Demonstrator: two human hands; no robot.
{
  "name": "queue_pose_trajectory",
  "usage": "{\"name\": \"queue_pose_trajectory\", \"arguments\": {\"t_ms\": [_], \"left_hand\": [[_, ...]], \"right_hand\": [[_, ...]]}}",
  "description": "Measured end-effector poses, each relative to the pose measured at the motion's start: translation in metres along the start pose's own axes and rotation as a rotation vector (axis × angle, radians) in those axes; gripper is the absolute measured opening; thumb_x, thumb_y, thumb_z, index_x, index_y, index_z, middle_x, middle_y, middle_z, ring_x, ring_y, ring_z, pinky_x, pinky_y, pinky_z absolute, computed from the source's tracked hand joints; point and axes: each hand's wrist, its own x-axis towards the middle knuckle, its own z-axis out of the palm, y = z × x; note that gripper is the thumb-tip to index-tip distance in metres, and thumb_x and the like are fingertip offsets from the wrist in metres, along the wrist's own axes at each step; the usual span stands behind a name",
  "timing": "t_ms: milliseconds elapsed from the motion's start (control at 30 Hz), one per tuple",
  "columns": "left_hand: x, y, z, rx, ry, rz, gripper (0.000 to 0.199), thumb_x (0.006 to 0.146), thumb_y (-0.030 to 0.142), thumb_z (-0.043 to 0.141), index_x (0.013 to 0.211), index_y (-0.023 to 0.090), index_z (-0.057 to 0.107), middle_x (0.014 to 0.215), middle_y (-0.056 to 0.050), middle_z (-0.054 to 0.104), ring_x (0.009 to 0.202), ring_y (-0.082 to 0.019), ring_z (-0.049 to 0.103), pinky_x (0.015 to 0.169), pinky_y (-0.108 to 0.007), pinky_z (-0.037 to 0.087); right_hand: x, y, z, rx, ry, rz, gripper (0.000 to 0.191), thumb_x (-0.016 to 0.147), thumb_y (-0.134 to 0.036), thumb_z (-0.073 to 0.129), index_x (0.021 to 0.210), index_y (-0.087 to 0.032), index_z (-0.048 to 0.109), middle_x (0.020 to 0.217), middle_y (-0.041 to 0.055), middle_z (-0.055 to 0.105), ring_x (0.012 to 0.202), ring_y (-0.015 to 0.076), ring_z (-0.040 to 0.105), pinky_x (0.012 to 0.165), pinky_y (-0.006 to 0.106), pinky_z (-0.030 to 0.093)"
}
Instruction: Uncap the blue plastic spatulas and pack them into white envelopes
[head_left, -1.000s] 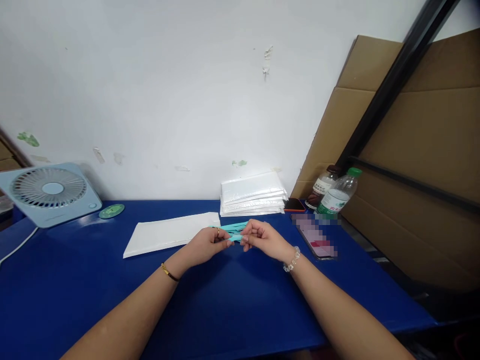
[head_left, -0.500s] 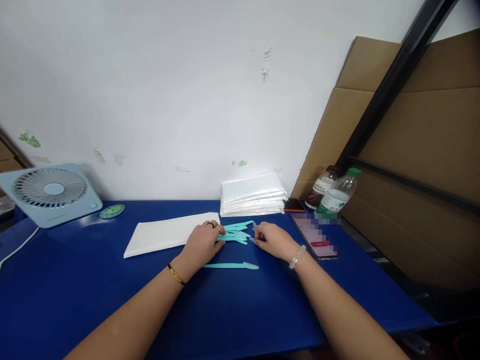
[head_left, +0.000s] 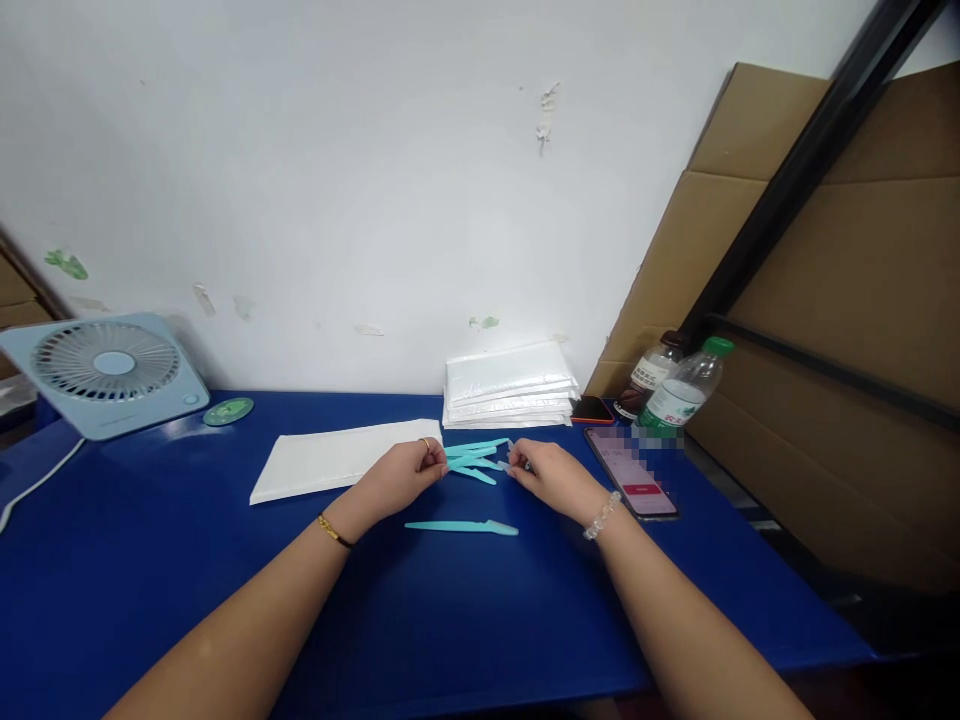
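Several turquoise eyebrow razors lie fanned across one another between my two hands. My left hand is closed in a pinch at the handle end of one, its thumb and index finger together. Opposite it, my right hand is closed at the blade ends, pinching a translucent blade cap; its other fingers curl in, and what lies inside them is hidden. One more eyebrow razor rests by itself on the blue table, nearer to me, its blade end pointing right.
A white padded envelope lies left of the razors. Behind them is a stack of white envelopes. At right are a phone, another phone and two bottles. A blue fan and a green disc are at left.
My left hand has drawn back slightly left and closed into a pinch, uncovering the handle of the nearer lone razor. My right hand stays by the blade ends. The view has shifted slightly.
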Motion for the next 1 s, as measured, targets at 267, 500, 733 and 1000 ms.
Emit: {"name": "queue_pose_trajectory", "arguments": {"t_ms": [267, 500, 733, 1000], "left_hand": [[0.001, -0.001, -0.009, -0.244, -0.086, -0.072, 0.022, 0.077, 0.039, 0.051, 0.082, 0.018, 0.052, 0.074, 0.000, 0.058, 0.066, -0.014, 0.056, 0.065, -0.027, 0.044], [0.002, -0.002, -0.007, -0.230, -0.093, -0.058, 0.020, 0.075, 0.036, 0.050, 0.083, 0.018, 0.052, 0.075, -0.001, 0.059, 0.066, -0.015, 0.055, 0.065, -0.028, 0.045], [-0.001, 0.008, 0.000, -0.115, -0.096, 0.033, 0.022, 0.078, 0.039, 0.051, 0.079, 0.018, 0.058, 0.071, 0.000, 0.058, 0.065, -0.014, 0.051, 0.062, -0.025, 0.041], [0.000, 0.006, 0.007, 0.234, -0.073, 0.150, 0.022, 0.081, 0.038, 0.053, 0.085, 0.022, 0.068, 0.077, -0.002, 0.064, 0.070, -0.017, 0.055, 0.063, -0.026, 0.039]], "right_hand": [[0.002, 0.003, -0.005, 0.527, 0.142, 0.000, 0.014, 0.079, -0.031, 0.061, 0.083, -0.018, 0.061, 0.070, 0.0022, 0.063, 0.063, 0.0141, 0.059, 0.060, 0.026, 0.048], [0.003, -0.004, -0.003, 0.572, 0.085, 0.023, 0.015, 0.076, -0.031, 0.063, 0.079, -0.017, 0.063, 0.069, 0.0021, 0.064, 0.062, 0.0136, 0.060, 0.059, 0.025, 0.048], [0.001, -0.005, 0.000, 0.693, -0.081, 0.031, 0.019, 0.073, -0.032, 0.067, 0.081, -0.015, 0.064, 0.064, 0.0013, 0.064, 0.060, 0.0130, 0.061, 0.059, 0.024, 0.048], [0.001, 0.013, -0.012, 0.481, -0.197, 0.082, 0.011, 0.072, -0.025, 0.064, 0.074, -0.015, 0.067, 0.064, 0.0015, 0.065, 0.053, 0.0118, 0.058, 0.052, 0.022, 0.045]]}}
